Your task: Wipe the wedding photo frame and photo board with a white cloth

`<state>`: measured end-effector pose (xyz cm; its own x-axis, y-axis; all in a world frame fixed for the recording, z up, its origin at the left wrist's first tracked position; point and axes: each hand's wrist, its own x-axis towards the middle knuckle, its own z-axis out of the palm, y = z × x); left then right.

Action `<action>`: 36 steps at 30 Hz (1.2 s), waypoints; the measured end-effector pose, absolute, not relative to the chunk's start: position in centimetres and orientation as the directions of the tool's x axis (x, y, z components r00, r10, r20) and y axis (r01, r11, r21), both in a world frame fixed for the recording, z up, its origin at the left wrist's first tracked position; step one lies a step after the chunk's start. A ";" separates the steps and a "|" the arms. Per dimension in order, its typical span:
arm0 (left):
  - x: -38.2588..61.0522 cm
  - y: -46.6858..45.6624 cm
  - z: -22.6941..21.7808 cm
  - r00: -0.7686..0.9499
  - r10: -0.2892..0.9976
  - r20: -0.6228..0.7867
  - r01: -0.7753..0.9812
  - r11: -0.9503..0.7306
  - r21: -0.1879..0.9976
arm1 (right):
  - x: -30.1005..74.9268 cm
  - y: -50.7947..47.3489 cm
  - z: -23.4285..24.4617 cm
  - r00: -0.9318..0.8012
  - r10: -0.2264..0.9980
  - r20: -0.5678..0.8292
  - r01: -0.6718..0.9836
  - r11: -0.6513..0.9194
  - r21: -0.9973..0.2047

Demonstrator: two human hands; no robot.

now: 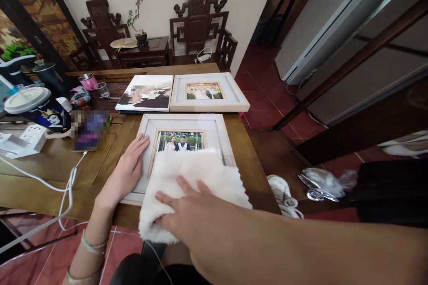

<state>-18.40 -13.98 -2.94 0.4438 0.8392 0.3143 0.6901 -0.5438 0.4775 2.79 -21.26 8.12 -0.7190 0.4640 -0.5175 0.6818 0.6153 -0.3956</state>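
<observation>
A picture frame (185, 121) with a pale wood edge and a wide light mat lies flat on the table. Its small photo (182, 140) shows two people outdoors. Over its lower part is a fluffy white cloth (200, 164), hiding part of the photo and spilling past the frame's near edge. My right hand (190, 209) presses on the cloth, fingers spread, with the lowest digit tucked into a fold at the left. My left hand (129, 167) lies along the frame's left edge, fingers stretched out and holding nothing.
Behind lie a second light frame (239, 93) and a photo panel (163, 106). At left stand a lidded cup (50, 118), a phone (92, 131) on a white cable (68, 187), and a pink mug (88, 81). The wooden table (257, 173) ends close on the right.
</observation>
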 end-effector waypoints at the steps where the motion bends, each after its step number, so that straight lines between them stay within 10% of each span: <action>1: -18.4 -14.0 -2.9 0.442 0.842 0.308 0.692 -0.539 0.481 | 2.9 -21.1 7.8 -0.733 0.474 -0.488 0.671 0.626 -0.397; 12: -17.8 -14.9 -2.0 0.353 0.894 0.275 0.684 -0.447 0.577 | 1.6 -11.3 2.6 -0.650 0.756 -0.077 0.758 0.652 0.016; 21: -18.4 -15.1 -2.3 0.349 0.870 0.349 0.594 -0.493 0.635 | -0.9 -13.2 3.1 -0.794 0.608 -0.023 0.606 0.794 0.050; 30: -18.2 -14.8 -2.2 0.356 0.900 0.249 0.720 -0.435 0.541 | 3.2 -19.9 4.6 -0.919 0.377 -0.114 0.393 0.893 -0.221; 36: -18.0 -14.3 -3.1 0.371 0.870 0.326 0.758 -0.486 0.435 | 6.3 -20.1 7.7 -0.734 0.401 -0.548 0.593 0.772 -0.229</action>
